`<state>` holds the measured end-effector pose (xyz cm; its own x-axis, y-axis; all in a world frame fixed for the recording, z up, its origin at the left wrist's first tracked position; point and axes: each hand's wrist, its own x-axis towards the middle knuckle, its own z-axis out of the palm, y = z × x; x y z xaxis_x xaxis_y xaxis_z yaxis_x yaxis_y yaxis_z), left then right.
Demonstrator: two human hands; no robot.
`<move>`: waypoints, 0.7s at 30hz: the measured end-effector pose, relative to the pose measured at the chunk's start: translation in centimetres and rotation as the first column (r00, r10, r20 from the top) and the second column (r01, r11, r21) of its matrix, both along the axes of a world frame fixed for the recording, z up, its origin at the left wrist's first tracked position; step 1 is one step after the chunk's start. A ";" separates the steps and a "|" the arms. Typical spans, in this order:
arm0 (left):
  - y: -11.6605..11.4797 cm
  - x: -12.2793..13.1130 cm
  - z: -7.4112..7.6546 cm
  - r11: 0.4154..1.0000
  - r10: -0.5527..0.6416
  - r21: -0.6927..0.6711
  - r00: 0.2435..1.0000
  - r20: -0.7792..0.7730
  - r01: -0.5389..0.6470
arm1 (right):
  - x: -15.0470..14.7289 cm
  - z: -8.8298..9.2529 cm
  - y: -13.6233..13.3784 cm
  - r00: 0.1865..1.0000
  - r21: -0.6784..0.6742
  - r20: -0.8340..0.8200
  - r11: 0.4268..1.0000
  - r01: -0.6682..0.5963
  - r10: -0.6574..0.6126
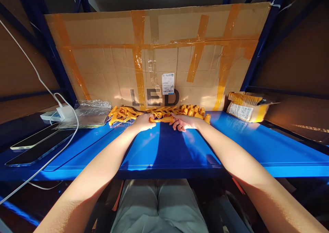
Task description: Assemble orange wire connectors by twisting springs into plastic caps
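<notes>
My left hand (143, 122) and my right hand (184, 122) both grip the ends of one long orange plastic part (161, 119), held level just above the blue shelf (164, 147). Both hands have their fingers curled around it. Behind them, along the cardboard backing, lies a row of several orange plastic parts (123, 113), with several short orange caps (192, 111) grouped on the right.
A taped cardboard sheet (154, 54) marked "LED" stands at the back. A clear plastic bag (87, 113), a white charger (64, 112) with its cable and two phones (38, 144) lie on the left. A yellow packet (244, 108) sits at the right.
</notes>
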<state>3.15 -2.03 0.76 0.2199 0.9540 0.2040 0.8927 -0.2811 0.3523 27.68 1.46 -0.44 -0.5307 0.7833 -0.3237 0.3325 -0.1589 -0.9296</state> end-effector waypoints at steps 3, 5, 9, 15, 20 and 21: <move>0.2 -0.3 -0.1 0.999 -0.002 -0.037 1.000 0.016 0.002 | -0.1 -0.1 -0.5 0.998 0.166 -0.040 0.985 0.047 -0.041; 0.1 -0.3 -0.1 0.998 -0.006 -0.057 1.000 0.020 0.007 | -0.2 -0.3 -0.5 0.998 0.240 -0.025 0.969 0.067 -0.063; -0.1 -0.1 0.0 0.999 0.001 -0.043 1.000 -0.006 -0.001 | -0.2 -0.5 -0.5 0.999 0.262 -0.016 0.964 0.053 -0.051; -0.4 0.1 0.2 1.000 0.025 0.005 0.995 -0.102 -0.024 | -0.4 -0.5 -0.4 1.000 0.207 -0.002 0.978 0.030 -0.030; -0.6 0.2 0.3 1.000 0.020 0.022 0.995 -0.099 -0.018 | -0.6 -0.8 0.2 0.998 0.105 -0.025 0.993 0.058 -0.055; -0.6 0.2 0.3 1.000 0.016 0.025 0.995 -0.097 -0.014 | -0.6 -0.8 0.2 0.998 0.090 -0.033 0.994 0.058 -0.055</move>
<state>3.39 -2.65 1.05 0.2255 0.9522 0.2059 0.9265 -0.2749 0.2568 27.04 1.68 -1.24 -0.4929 0.8380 -0.2341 0.2970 -0.0909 -0.9506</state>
